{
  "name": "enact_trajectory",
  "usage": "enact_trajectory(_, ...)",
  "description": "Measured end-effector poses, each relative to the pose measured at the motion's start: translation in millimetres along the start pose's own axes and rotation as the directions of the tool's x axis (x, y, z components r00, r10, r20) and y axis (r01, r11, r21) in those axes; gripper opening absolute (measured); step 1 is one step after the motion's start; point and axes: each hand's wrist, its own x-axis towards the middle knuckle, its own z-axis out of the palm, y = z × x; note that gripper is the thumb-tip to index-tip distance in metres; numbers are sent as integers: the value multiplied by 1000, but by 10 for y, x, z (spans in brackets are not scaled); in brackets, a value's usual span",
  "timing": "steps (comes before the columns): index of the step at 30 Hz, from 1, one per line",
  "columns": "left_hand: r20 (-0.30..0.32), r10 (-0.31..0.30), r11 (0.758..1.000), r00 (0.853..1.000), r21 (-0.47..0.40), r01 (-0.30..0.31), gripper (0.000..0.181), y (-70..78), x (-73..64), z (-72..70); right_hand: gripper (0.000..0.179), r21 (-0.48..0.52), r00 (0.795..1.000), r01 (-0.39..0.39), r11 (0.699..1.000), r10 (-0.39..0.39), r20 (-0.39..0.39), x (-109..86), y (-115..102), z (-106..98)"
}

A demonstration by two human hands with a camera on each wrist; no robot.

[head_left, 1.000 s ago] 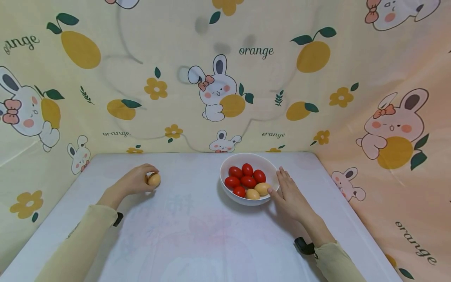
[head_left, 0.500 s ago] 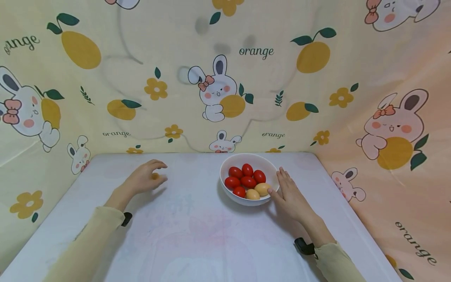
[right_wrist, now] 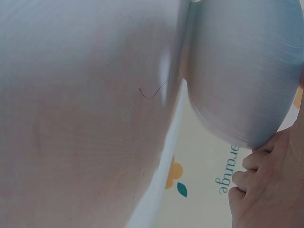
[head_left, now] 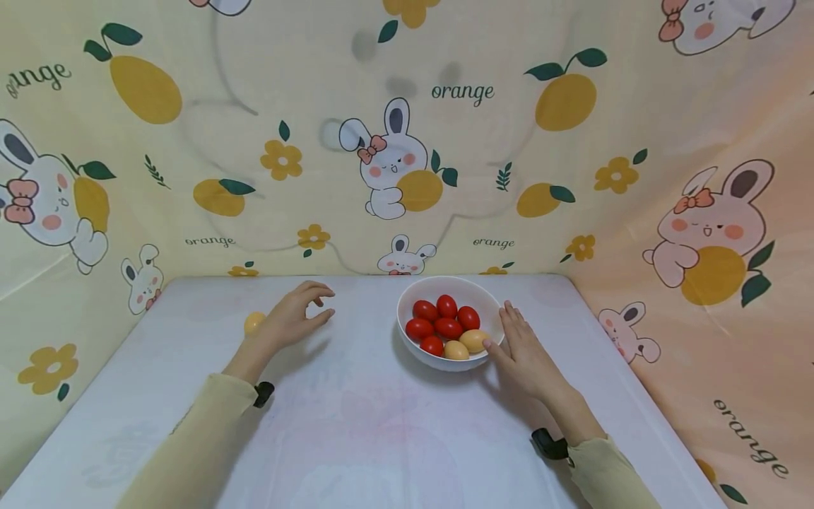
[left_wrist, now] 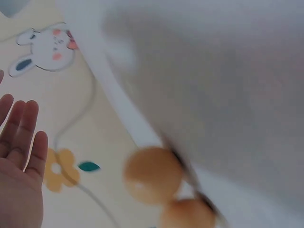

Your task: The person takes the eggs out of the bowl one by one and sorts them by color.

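Observation:
My left hand (head_left: 289, 322) is above the table with its thumb and fingers apart and nothing between them. Behind its wrist a beige egg (head_left: 254, 323) lies on the table, partly covered by the hand. Two round beige eggs (left_wrist: 153, 175) appear side by side in the left wrist view. My right hand (head_left: 528, 357) rests with straight fingers against the right side of a white bowl (head_left: 407, 346), its thumb at the rim. Inside the bowl are several red egg-shaped pieces (head_left: 448, 329) and two beige eggs (head_left: 473, 341).
The white table (head_left: 356, 424) ends at a cloth backdrop (head_left: 305, 92) printed with rabbits and oranges, which also rises on the left and right sides. A dark band (head_left: 548, 445) sits at the right wrist.
My left hand has let go of the beige egg, opened its fingers and moved right toward the bowl, leaving the egg on the table. The right hand and bowl have stayed still.

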Motion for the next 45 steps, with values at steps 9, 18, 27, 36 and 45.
enact_trajectory(9, -35, 49, 997, 998, -65, -51, 34, 277, 172, 206, 87, 2, 1000, 3, 1000, -3, 0, -2, 7, 17)
enact_trajectory(18, -102, 105, 981, 989, -155, -120, 37, 524, 346, 394, 88, -2, 1000, -8, 1000, 8, 8, 2, 25, 16)
enact_trajectory(27, -116, 160, 967, 980, -182, -179, 38, 819, 551, 554, 89, 0, 1000, 4, 1000, -4, -3, -6, 28, 14)
enact_trajectory(36, -51, 177, 962, 983, -201, -183, 38, 1094, 763, 707, 89, -1, 1000, -6, 1000, 6, 9, 12, 38, 5)
enact_trajectory(45, 119, 181, 962, 976, -227, -150, 35, 1237, 918, 894, 87, 2, 1000, 6, 1000, -6, 0, 10, 17, 4)
